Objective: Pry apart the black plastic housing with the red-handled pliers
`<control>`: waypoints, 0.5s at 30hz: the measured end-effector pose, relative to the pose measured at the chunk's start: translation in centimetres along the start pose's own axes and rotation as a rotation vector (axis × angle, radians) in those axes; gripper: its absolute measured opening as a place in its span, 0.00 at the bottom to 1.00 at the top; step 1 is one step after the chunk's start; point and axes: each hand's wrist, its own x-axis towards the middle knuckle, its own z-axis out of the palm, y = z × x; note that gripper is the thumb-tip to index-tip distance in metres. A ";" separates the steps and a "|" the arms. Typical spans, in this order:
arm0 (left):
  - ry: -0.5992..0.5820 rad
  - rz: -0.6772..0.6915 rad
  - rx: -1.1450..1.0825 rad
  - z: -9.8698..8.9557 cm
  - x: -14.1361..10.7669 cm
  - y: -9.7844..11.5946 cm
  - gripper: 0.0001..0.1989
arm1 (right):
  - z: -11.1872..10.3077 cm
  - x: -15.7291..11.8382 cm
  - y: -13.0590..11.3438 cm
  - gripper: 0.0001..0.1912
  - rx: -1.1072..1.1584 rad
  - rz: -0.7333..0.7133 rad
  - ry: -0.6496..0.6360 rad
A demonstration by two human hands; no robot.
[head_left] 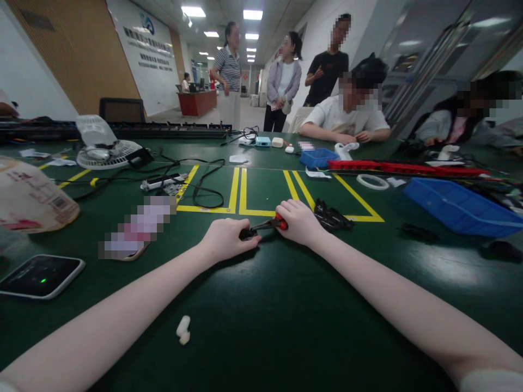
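Note:
In the middle of the green table point(261, 316), my right hand point(300, 223) is closed around pliers with red handles point(280, 221). The pliers' dark jaws point left and reach a small black part point(248, 234). My left hand point(226, 239) pinches that part between thumb and fingers. Its exact kind is hard to make out, since the fingers cover much of it. Just right of my right hand lies a pile of black parts point(333, 216), close to the yellow tape lines point(359, 219).
On the left are a phone point(139, 228), a dark-screened device point(43, 276), a plastic bag point(35, 196) and a white fan point(108, 152). A blue bin point(461, 207) stands at right. White scraps point(183, 330) lie in front. Across the table sits a person in white point(347, 117).

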 end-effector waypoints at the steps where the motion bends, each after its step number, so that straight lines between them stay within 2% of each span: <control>1: 0.003 0.006 0.007 0.0 0.0 0.0 0.22 | 0.0 0.0 -0.1 0.04 0.001 0.001 -0.005; 11: -0.007 0.041 0.018 0.2 -0.2 -0.1 0.21 | -0.5 -0.2 -1.4 0.07 0.023 -0.043 -0.042; 15: -0.001 0.037 0.036 0.2 -0.2 -0.1 0.22 | -0.4 -0.2 -1.8 0.07 0.023 -0.012 -0.034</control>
